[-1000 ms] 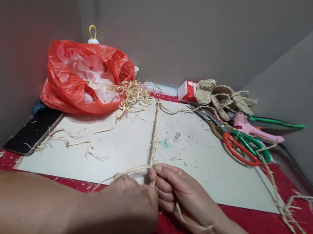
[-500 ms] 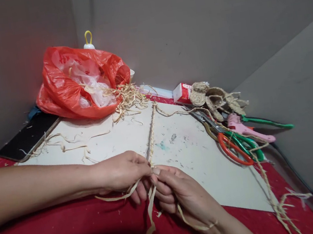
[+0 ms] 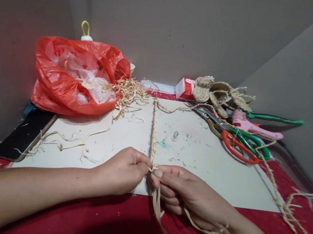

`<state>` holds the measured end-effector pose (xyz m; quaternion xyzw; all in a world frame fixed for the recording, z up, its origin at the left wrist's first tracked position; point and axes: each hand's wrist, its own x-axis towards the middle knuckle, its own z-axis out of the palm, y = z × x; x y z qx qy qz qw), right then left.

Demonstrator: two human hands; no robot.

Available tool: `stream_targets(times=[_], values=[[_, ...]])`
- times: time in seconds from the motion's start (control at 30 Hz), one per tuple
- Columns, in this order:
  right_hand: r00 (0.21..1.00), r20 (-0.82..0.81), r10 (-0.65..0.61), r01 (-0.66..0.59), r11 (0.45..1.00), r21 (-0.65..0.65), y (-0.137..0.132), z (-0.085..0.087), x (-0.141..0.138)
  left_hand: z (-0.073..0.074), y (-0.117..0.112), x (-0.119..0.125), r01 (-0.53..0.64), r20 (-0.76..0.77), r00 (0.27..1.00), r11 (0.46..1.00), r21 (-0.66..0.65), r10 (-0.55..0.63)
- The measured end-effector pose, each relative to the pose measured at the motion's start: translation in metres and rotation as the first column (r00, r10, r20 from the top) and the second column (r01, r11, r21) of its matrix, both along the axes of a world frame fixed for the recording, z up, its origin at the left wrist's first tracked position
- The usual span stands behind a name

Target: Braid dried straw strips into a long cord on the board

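A thin straw braid (image 3: 153,133) runs taut across the pale board (image 3: 198,154) from the back edge toward me. My left hand (image 3: 123,171) pinches the braid's near end with thumb and fingers closed. My right hand (image 3: 183,193) is closed just beside it, its thumb pressed on the same spot. Loose straw strands (image 3: 159,211) hang down from between the two hands over the red cloth (image 3: 97,229). One more strand (image 3: 205,228) curls round my right wrist.
A red plastic bag (image 3: 76,80) with straw spilling out sits at the back left, a dark phone (image 3: 23,136) beside it. At the right lie scissors (image 3: 237,141), a pink tool (image 3: 254,127), woven straw pieces (image 3: 218,93) and a small red-white box (image 3: 184,88). Walls close in behind and right.
My left hand has drawn back from covering the braid's end to a pinch on it. The loose strands that lay sideways now hang straight down between my hands.
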<state>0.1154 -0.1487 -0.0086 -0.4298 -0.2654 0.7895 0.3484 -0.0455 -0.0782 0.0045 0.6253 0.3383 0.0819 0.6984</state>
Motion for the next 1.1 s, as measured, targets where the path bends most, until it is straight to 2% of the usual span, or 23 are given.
stream_targets(times=[0.13, 0.27, 0.37, 0.5, 0.57, 0.77, 0.93, 1.1], values=[[1.000, -0.010, 0.017, -0.017, 1.000, 0.002, 0.000, 0.000, 0.002, -0.001, 0.001, 0.000, 0.012, 0.043, 0.999, 0.994, 0.108, -0.016], [1.000, -0.020, 0.024, -0.024, 1.000, 0.001, 0.001, 0.001, 0.003, -0.003, 0.004, 0.003, -0.014, 0.029, 1.000, 0.990, 0.141, 0.010], [0.999, -0.033, 0.029, -0.030, 0.999, -0.017, 0.002, 0.003, 0.004, -0.003, 0.007, 0.003, -0.017, 0.050, 0.999, 0.998, 0.065, 0.014], [0.998, -0.050, 0.044, -0.045, 0.999, -0.014, 0.003, 0.005, 0.006, -0.002, 0.012, 0.001, 0.020, 0.081, 0.997, 0.979, -0.203, -0.003], [0.998, -0.047, 0.047, -0.048, 0.999, -0.011, 0.003, 0.005, 0.007, -0.002, 0.014, -0.001, 0.051, 0.091, 0.995, 0.958, -0.284, -0.026], [0.998, 0.019, 0.060, -0.060, 0.998, -0.025, 0.004, 0.005, 0.010, 0.000, 0.020, -0.003, 0.149, 0.098, 0.987, 0.935, -0.322, -0.124], [0.997, 0.006, 0.073, -0.073, 0.997, -0.034, 0.005, 0.002, 0.013, -0.004, 0.024, -0.002, 0.204, 0.139, 0.975, 0.938, -0.279, -0.171], [0.996, 0.040, 0.085, -0.084, 0.996, -0.023, 0.005, 0.003, 0.013, -0.002, 0.022, -0.003, 0.201, 0.090, 0.979, 0.940, -0.276, -0.183]])
